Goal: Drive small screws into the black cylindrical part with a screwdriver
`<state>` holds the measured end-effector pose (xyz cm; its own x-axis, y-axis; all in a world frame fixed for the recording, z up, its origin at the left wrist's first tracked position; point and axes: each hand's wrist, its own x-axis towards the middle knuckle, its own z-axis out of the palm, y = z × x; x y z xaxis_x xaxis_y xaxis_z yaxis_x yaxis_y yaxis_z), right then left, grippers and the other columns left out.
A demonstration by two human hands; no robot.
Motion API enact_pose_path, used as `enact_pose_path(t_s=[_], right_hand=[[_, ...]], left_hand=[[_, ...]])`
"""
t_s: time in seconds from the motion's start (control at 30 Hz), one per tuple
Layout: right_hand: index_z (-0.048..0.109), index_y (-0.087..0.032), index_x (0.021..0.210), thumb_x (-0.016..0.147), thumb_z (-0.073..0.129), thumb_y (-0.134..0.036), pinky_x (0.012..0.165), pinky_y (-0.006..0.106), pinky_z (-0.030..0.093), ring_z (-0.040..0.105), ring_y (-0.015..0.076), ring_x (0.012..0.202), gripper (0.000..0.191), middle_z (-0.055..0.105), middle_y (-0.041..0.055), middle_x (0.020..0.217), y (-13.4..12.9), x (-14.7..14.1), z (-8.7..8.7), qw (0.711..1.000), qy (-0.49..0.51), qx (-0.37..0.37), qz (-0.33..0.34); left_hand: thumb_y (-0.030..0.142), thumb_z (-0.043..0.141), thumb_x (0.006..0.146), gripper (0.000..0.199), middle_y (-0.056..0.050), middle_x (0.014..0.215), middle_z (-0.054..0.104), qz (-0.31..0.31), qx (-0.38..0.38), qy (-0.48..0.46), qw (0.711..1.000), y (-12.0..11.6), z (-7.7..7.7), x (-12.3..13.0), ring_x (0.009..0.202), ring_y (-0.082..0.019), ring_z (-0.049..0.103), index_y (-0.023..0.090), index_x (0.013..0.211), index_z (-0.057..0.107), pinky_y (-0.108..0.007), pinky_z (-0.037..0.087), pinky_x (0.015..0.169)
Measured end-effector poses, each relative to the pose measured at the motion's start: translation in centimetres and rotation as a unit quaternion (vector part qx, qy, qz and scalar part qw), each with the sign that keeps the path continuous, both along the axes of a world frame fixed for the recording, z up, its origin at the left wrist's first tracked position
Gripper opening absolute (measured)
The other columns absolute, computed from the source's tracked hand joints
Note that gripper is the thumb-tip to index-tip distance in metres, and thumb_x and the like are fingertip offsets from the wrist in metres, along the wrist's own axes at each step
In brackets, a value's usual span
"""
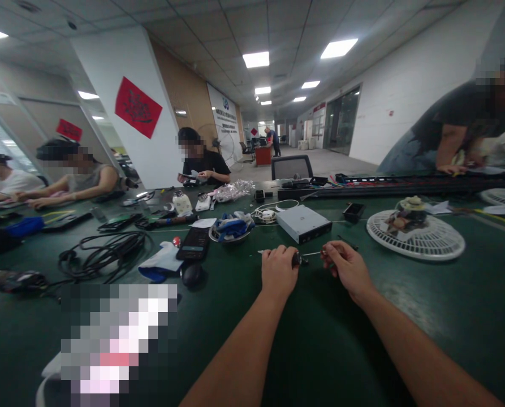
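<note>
My left hand (280,272) grips the dark handle of a small screwdriver (298,259) just above the green work mat (430,322). A thin metal shaft runs from that handle to the right, and the curled fingers of my right hand (346,267) pinch its far end. A thin pale pin (266,251) sticks out to the left of my left hand. My palms hide whatever else lies under my fingers. A flat silver metal box (303,224) sits just beyond my hands, and a black computer mouse (191,274) lies to their left.
A white fan grille (415,237) lies to the right, and a coiled black cable (103,255) to the left. A long black rail (405,186) spans the far table. Co-workers sit at left and opposite; another (447,130) leans in at right.
</note>
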<state>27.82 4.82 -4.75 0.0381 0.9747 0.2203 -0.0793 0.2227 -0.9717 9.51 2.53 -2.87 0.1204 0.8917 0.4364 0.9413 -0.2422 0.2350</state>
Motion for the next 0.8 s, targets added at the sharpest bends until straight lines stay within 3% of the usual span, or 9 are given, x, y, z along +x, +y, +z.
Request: enact_pose_path(t_s=[0.17,0.3,0.47,0.57,0.63,0.73,0.8], right_hand=[[0.063,-0.019,0.090,0.077,0.074,-0.057,0.040,0.023,0.038,0.061,0.0165,0.055,0.042,0.067,0.0020,0.068,0.01,0.06,0.00,1.000,-0.009,-0.014,-0.010],[0.061,-0.019,0.082,0.065,0.086,-0.048,0.045,0.024,0.040,0.058,0.0144,0.053,0.042,0.064,-0.0006,0.061,-0.02,0.18,-0.23,0.998,-0.015,0.004,-0.066],[0.062,-0.019,0.079,0.067,0.084,-0.049,0.042,0.024,0.036,0.048,0.0116,0.045,0.038,0.055,-0.0045,0.053,0.12,0.30,-0.43,0.993,-0.008,0.011,-0.114],[0.067,-0.019,0.100,0.078,0.073,-0.054,0.044,0.026,0.040,0.057,0.0158,0.050,0.041,0.063,-0.0007,0.061,0.11,0.21,-0.36,0.996,-0.008,0.007,-0.084],[0.066,-0.021,0.111,0.085,0.064,-0.055,0.049,0.028,0.044,0.065,0.0204,0.064,0.043,0.070,0.0032,0.074,0.06,0.06,-0.36,0.998,-0.040,0.012,-0.037],[0.067,-0.024,0.103,0.090,0.057,-0.048,0.066,0.032,0.050,0.068,0.0232,0.085,0.029,0.073,0.0049,0.087,-0.13,-0.23,-0.42,0.990,-0.125,0.057,0.027],[0.066,-0.025,0.095,0.089,0.057,-0.039,0.075,0.034,0.049,0.067,0.0224,0.087,0.018,0.072,0.0033,0.088,-0.35,-0.43,-0.39,0.977,-0.186,0.092,0.049]], left_hand=[[0.022,0.060,0.090,0.028,-0.004,0.110,0.068,0.031,0.009,-0.027,0.999,0.08,0.00,0.15,0.105,-0.022,0.060,0.026,0.118,0.057,-0.039,0.034,0.094],[0.023,0.058,0.091,0.017,-0.003,0.103,0.069,0.048,0.005,-0.033,0.998,0.23,-0.16,0.21,0.100,-0.022,0.061,0.023,0.109,0.057,-0.039,0.034,0.092],[0.027,0.061,0.090,0.018,-0.002,0.104,0.069,0.026,0.007,-0.031,0.999,0.40,-0.42,0.10,0.100,-0.022,0.061,0.025,0.108,0.059,-0.039,0.034,0.093],[0.030,0.063,0.090,0.020,-0.001,0.104,0.070,0.002,0.007,-0.020,1.000,0.40,-0.49,0.11,0.101,-0.022,0.061,0.026,0.109,0.060,-0.040,0.033,0.094],[0.032,0.063,0.090,0.021,-0.001,0.105,0.070,-0.016,0.010,-0.011,1.000,0.34,-0.49,0.16,0.100,-0.022,0.061,0.027,0.110,0.060,-0.041,0.033,0.094],[0.030,0.064,0.090,0.021,-0.001,0.105,0.071,-0.029,0.005,-0.004,1.000,0.21,-0.43,0.25,0.100,-0.022,0.060,0.028,0.111,0.061,-0.041,0.033,0.095],[0.028,0.063,0.090,0.021,-0.001,0.106,0.071,-0.035,-0.003,-0.004,0.999,0.16,-0.40,0.28,0.101,-0.022,0.060,0.028,0.111,0.062,-0.041,0.032,0.096]])
